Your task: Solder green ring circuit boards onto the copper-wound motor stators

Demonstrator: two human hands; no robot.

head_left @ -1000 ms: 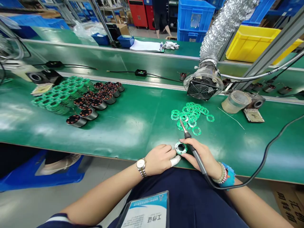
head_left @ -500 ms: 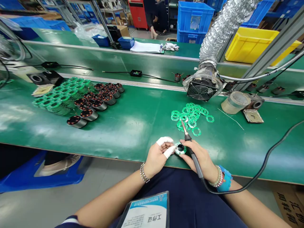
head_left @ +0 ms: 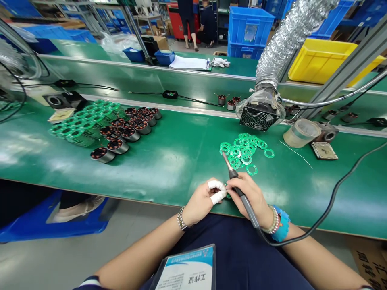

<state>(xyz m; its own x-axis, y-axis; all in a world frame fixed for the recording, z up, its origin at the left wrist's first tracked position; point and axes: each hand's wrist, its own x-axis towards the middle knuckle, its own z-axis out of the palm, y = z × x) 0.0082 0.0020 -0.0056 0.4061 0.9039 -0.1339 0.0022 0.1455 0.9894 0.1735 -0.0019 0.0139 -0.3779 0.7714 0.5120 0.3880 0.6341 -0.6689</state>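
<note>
Seemingly midway, I have the right hand [head_left: 256,201] curled round a slim black soldering iron [head_left: 248,207]; the left hand [head_left: 199,202] curls in, grip unclear, beside a mostly hidden green part [head_left: 229,196]; flat green rings [head_left: 246,152] likely remain.

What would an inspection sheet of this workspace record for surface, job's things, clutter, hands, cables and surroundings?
Surface: green bench top, glossy, reflecting light.
Job's things: soldering iron in the right hand; green-edged part at the fingers, mostly hidden; loose green rings beyond; stacked green rings and wound cores at left.
Clutter: thin pale strand right of the loose rings.
Hands: left hand has white coverings on two digits and meets the right fingertips; its exact grip is unclear.
Cables: black cable runs from the iron past the right wrist, off to the right.
Surroundings: fan under silver duct; yellow bin; people in the background.
</note>
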